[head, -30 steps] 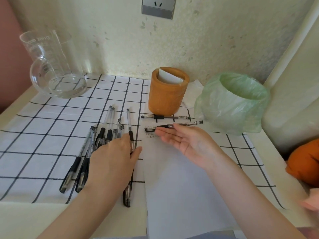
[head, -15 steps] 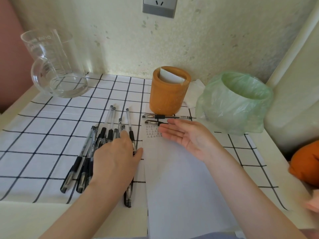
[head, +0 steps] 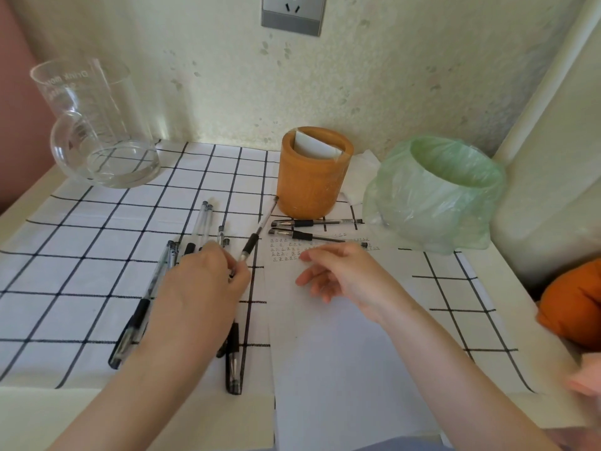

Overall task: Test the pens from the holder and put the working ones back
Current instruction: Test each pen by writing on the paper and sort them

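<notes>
My left hand [head: 203, 288] pinches a clear pen [head: 260, 227] by its tip end; the pen slants up and to the right above the cloth. Under that hand lie several more pens [head: 143, 307] on the checked cloth. My right hand [head: 341, 275] hovers open over the white paper [head: 341, 369], which has small test marks near its top. Two pens [head: 312, 229] lie side by side between the paper's top edge and the orange pen holder [head: 312, 177]. The holder stands upright with a white card inside.
A clear glass jug [head: 97, 131] stands at the back left. A small bin lined with a green bag [head: 435, 196] sits right of the holder. An orange object [head: 575, 304] lies at the right edge. The wall with a socket [head: 292, 11] closes the back.
My left hand has picked one pen out of the group and lifted it, tilted toward the holder. My right hand has drawn back toward me, uncovering the two pens by the paper.
</notes>
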